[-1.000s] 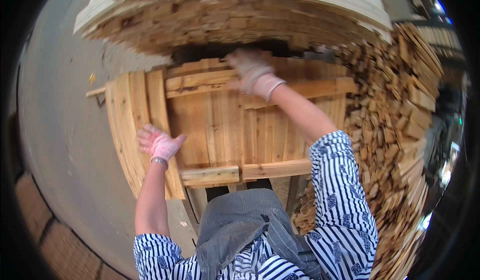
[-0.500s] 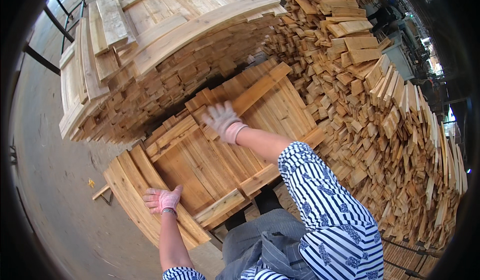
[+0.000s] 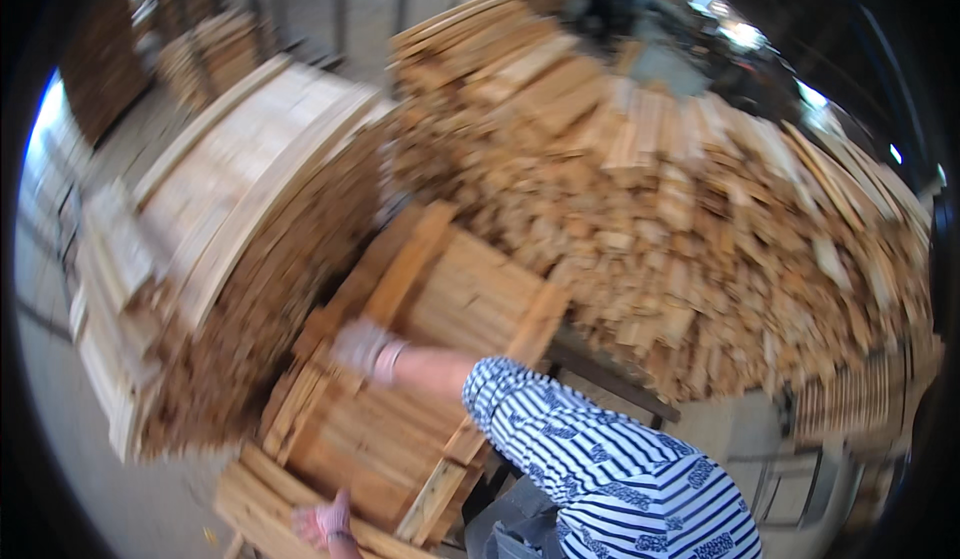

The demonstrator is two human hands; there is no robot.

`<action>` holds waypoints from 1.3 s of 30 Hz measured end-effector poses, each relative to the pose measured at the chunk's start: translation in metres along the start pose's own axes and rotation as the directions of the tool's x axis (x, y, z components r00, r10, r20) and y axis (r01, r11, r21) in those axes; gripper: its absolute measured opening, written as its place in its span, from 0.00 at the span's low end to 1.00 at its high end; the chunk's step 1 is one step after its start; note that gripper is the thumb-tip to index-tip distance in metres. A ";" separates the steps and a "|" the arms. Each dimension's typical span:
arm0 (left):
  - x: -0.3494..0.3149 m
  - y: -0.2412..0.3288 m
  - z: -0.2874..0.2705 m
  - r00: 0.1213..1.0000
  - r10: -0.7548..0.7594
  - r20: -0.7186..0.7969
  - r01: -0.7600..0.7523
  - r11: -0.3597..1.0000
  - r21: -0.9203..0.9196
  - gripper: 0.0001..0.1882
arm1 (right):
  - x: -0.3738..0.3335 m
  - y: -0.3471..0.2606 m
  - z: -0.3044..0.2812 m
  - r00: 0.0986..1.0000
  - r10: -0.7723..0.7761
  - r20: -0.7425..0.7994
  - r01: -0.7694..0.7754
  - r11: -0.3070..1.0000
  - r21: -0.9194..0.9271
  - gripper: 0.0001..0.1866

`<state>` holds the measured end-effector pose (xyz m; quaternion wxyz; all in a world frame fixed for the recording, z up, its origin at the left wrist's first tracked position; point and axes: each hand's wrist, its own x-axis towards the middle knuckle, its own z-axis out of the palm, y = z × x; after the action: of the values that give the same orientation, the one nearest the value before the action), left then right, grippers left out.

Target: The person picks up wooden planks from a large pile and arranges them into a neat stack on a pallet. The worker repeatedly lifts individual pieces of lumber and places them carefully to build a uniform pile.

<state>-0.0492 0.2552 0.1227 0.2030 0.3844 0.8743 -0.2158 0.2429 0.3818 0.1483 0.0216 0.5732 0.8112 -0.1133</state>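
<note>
My left hand (image 3: 322, 521), in a pinkish glove, rests with spread fingers on the boards (image 3: 262, 509) at the near left end of a wooden work surface. My right hand (image 3: 362, 349), in a pale glove with a pink cuff, is stretched flat over the far side of the surface. Motion blurs its fingers, and I make out nothing held in it. Under and around it lie planks (image 3: 380, 424) side by side. A longer crosswise board (image 3: 408, 259) lies beyond it, and a short strip (image 3: 435, 499) runs along the near edge.
A tall stack of boards (image 3: 270, 289) stands close on the left, pale planks (image 3: 270, 139) on top. A big heap of loose wood pieces (image 3: 640, 249) fills the far and right side. Slatted bundles (image 3: 845, 399) sit at the far right. A dark metal bar (image 3: 615, 374) juts out beside the surface.
My view has swung to the right, so the stack and work surface sit further left and lower. Both hands stay over the surface, the right one still by the far-side boards.
</note>
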 end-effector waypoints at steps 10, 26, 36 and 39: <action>-0.142 0.111 -0.028 0.337 0.918 -0.210 -0.941 0.327 -0.082 0.63 | -0.434 -0.042 0.011 0.686 0.648 0.330 -0.664 0.375 0.647 0.45; -0.410 0.170 -0.051 -0.534 0.830 0.161 -0.844 -0.513 -0.155 0.48 | -0.738 -0.016 -0.154 -0.320 0.944 0.085 -0.490 -0.241 0.838 0.49; -0.557 0.210 0.014 -0.596 0.740 0.312 -0.800 -0.582 -0.148 0.39 | -0.922 0.024 -0.417 -0.370 0.630 -0.683 -0.733 0.254 0.631 0.38; -0.591 0.226 0.023 -0.573 0.754 0.321 -0.815 -0.567 -0.122 0.37 | -1.012 0.059 -0.494 -0.399 0.274 -0.875 -0.843 0.266 0.467 0.37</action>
<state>0.4947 0.0356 0.3611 0.3479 0.9348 0.0020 -0.0707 0.6914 -0.4330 0.7868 -0.2975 0.8056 0.1221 0.4976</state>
